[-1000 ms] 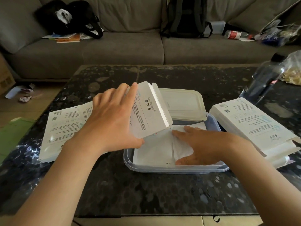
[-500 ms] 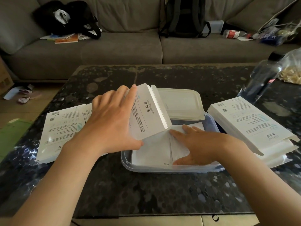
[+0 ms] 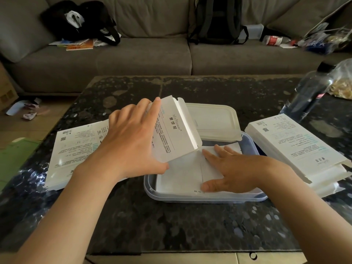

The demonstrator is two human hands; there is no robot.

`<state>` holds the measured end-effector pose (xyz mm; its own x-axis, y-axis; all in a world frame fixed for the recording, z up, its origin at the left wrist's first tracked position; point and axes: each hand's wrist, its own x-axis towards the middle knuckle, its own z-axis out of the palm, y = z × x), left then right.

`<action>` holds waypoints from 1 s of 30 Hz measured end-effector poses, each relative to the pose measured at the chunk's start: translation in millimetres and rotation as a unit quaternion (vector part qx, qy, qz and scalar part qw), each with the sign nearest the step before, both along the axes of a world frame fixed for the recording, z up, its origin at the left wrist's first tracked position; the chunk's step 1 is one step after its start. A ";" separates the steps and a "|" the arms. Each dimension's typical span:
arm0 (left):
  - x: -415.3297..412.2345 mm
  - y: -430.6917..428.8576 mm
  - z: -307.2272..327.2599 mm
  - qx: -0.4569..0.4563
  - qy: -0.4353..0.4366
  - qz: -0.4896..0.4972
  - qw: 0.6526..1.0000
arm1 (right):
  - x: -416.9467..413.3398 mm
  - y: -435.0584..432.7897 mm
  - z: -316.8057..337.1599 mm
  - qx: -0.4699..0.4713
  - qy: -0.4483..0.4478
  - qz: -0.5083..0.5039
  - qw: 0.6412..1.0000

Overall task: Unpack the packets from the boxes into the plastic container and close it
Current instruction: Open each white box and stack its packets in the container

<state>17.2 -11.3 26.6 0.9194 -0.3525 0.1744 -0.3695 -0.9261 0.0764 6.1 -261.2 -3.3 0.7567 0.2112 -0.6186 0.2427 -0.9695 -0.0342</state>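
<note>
My left hand (image 3: 131, 141) grips a white printed box (image 3: 175, 130), tilted with its open end down over the clear plastic container (image 3: 205, 198). White packets (image 3: 179, 176) lie flat inside the container. My right hand (image 3: 234, 170) rests flat on them, fingers straight, its fingertips near the box's lower corner. The container's white lid (image 3: 211, 121) lies behind it, overlapping its far rim. A flat white box (image 3: 76, 147) sits to the left of the container. A stack of white boxes (image 3: 297, 147) sits to its right.
Everything sits on a dark speckled table (image 3: 171, 225). A dark water bottle (image 3: 308, 92) and a clear bag of food (image 3: 342, 82) stand at the right rear. Behind the table is a grey sofa (image 3: 142, 58) with a black backpack (image 3: 217, 20) and clutter.
Both hands and the tilted box have stayed almost in place; only the view has shifted slightly.
</note>
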 end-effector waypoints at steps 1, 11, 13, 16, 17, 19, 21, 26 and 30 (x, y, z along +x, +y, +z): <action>0.1 -0.2 -0.1 0.000 0.001 0.000 1.000 | 0.0 -0.4 -1.2 -0.001 0.000 0.003 1.000; -1.5 -1.9 0.3 -0.002 0.013 -0.017 1.000 | -0.7 -0.5 7.3 0.052 -0.056 -0.011 0.997; -2.0 -2.1 0.8 -0.008 0.015 -0.033 0.999 | 0.2 0.4 21.1 0.153 -0.127 -0.056 0.978; -2.2 -1.2 2.7 -0.024 0.008 -0.045 0.999 | 2.0 1.4 38.7 0.286 -0.234 -0.096 0.924; -2.4 -0.6 4.0 -0.031 0.007 -0.045 0.999 | 1.9 1.4 43.3 0.317 -0.230 -0.104 0.914; -2.7 0.3 6.3 -0.035 0.003 -0.048 0.998 | 0.6 -1.8 48.4 0.361 -0.186 -0.126 0.905; -3.6 0.5 6.8 -0.029 -0.001 -0.052 0.998 | 1.7 -3.9 49.3 0.376 -0.198 -0.154 0.892; -6.1 -6.5 2.6 -0.013 -0.018 -0.074 0.997 | -1.4 5.4 47.8 0.452 -0.268 -0.211 0.824; -9.3 -14.6 0.0 0.004 -0.040 -0.096 0.995 | -2.2 17.0 36.8 0.437 -0.223 -0.207 0.846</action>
